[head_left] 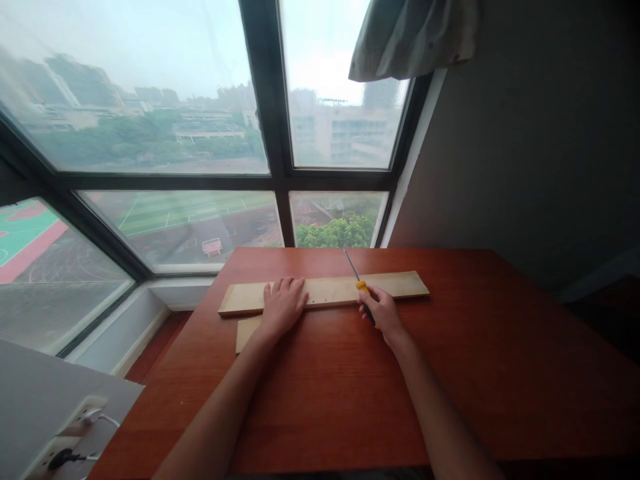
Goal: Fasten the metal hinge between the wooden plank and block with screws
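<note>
A long, pale wooden board [333,291] lies crosswise on the reddish-brown table, with a few small dark holes or screws near its middle. On the board's left half rests my left hand [285,305], palm down, fingers stretched out. Partly under my left wrist is a smaller wooden piece [247,331], its right part hidden by my arm. My right hand [381,310] is wrapped round the yellow-and-black handle of a screwdriver [361,285] at the board's near edge. Its metal shaft points up and away, over the board, toward the window.
The wooden table [330,400] reaches to the window frame [283,179] at the far side. A grey curtain [415,40] hangs at upper right beside a dark wall [520,147]. At lower left, plugs with cords sit in a wall socket [83,415].
</note>
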### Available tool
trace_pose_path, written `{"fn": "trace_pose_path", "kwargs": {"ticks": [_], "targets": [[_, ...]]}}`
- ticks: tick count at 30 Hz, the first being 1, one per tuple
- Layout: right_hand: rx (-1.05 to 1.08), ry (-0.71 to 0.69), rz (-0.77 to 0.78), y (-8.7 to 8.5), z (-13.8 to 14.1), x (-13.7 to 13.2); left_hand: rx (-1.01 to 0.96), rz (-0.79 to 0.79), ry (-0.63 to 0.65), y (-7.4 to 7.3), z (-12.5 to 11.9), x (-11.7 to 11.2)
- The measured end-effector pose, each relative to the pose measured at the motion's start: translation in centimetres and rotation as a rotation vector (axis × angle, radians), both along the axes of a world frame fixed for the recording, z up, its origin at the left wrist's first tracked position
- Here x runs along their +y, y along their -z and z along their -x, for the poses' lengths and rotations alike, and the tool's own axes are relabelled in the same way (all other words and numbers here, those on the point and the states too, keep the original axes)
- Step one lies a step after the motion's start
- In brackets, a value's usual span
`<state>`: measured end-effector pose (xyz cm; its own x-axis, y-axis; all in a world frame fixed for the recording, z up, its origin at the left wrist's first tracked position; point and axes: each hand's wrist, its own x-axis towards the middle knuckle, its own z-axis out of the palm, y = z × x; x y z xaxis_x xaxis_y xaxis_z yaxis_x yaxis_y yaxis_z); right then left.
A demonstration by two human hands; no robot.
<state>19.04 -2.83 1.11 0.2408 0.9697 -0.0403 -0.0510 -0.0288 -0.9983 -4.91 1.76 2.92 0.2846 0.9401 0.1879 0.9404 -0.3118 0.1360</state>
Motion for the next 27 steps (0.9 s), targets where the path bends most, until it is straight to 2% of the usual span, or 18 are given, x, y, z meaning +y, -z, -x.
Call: {"fn": "trace_pose_path", "kwargs": {"ticks": [11,21,24,27], "targets": [[-0.023,0.009,-0.008,-0.6,0.0,-0.3,-0.029,-0.005,0.053,0.2,-1.8,-2.9],[-0.034,0.005,0.016,-0.5,-0.3,-0.3,-0.059,0.015,0.007,0.1,-2.7,-4.1],[-0.026,0.004,0.014,-0.6,-0.4,-0.4,-0.103,0.007,0.013,0.2,-2.4,-3.9],[-0.014,0.009,0.008,-0.9,-0.5,-0.4,-0.199,-0.02,0.052,-0.4,-0.8,-4.0]]}}
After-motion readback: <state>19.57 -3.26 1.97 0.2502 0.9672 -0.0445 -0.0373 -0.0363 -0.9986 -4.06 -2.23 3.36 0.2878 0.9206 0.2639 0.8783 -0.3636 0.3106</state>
